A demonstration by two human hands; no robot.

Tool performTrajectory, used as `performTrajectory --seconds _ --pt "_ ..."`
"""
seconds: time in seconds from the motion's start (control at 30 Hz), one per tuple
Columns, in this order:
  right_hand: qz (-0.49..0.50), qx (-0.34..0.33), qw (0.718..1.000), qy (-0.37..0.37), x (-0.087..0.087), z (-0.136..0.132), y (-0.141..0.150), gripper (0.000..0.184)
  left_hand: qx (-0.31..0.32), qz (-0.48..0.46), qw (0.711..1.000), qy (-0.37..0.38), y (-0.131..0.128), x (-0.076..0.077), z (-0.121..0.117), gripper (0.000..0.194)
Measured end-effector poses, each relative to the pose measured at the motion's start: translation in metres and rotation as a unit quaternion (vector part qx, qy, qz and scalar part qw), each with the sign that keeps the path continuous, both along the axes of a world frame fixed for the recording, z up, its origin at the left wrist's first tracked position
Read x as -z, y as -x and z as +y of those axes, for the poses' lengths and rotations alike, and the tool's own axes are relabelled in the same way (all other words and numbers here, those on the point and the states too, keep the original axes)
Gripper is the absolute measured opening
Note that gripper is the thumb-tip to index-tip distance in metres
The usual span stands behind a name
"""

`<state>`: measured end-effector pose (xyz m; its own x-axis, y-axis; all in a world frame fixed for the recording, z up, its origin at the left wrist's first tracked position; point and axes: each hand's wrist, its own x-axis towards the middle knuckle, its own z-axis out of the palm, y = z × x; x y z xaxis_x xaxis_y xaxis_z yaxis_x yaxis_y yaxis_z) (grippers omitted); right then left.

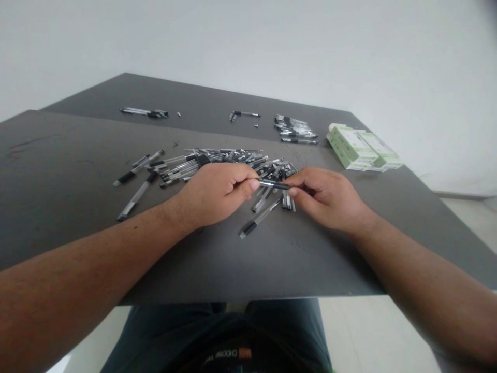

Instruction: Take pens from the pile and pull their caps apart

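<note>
Between my two hands a pen point(274, 184) with a clear barrel and a black section lies roughly level above the table. My left hand point(223, 192) pinches its left end between thumb and forefinger. At its dark right end, my right hand point(324, 196) grips with thumb and fingertips. Behind and under the hands spreads a loose pile of similar pens point(233, 156), partly covered by my left hand. A single pen point(261, 218) lies just in front of the pile, below the held one.
Green-and-white boxes point(355, 147) stand at the right. A row of pens point(295, 129) lies left of them. Further back are a small pen group point(143, 112) and another pen point(246, 114) with small loose parts. The grey table point(248, 274) ends close to my lap.
</note>
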<state>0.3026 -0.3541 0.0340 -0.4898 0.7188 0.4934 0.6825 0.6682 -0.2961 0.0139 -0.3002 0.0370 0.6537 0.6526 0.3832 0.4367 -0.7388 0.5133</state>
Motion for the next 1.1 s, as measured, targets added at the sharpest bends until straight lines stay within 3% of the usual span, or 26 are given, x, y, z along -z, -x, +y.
performTrajectory --seconds 0.4,0.6,0.73,0.87,1.1 --pt "-0.002 -0.009 1.0 0.019 0.007 0.009 -0.001 0.016 0.005 -0.008 1.0 0.013 0.0 0.009 0.003 0.03" --pt "0.019 0.051 0.997 -0.048 0.01 0.021 -0.02 0.017 -0.032 -0.019 0.999 0.023 0.0 0.014 0.002 0.032" --pt "-0.035 0.172 0.983 -0.06 0.011 0.05 -0.051 0.023 -0.036 -0.019 0.999 0.017 -0.001 0.017 0.001 0.028" --pt "-0.175 0.269 0.947 0.019 0.007 0.096 -0.076 0.033 -0.034 -0.01 0.999 0.004 -0.003 0.016 -0.002 0.027" --pt "-0.247 0.304 0.918 0.064 0.011 0.163 -0.092 0.033 -0.018 0.008 0.999 -0.042 -0.004 0.017 -0.001 0.028"
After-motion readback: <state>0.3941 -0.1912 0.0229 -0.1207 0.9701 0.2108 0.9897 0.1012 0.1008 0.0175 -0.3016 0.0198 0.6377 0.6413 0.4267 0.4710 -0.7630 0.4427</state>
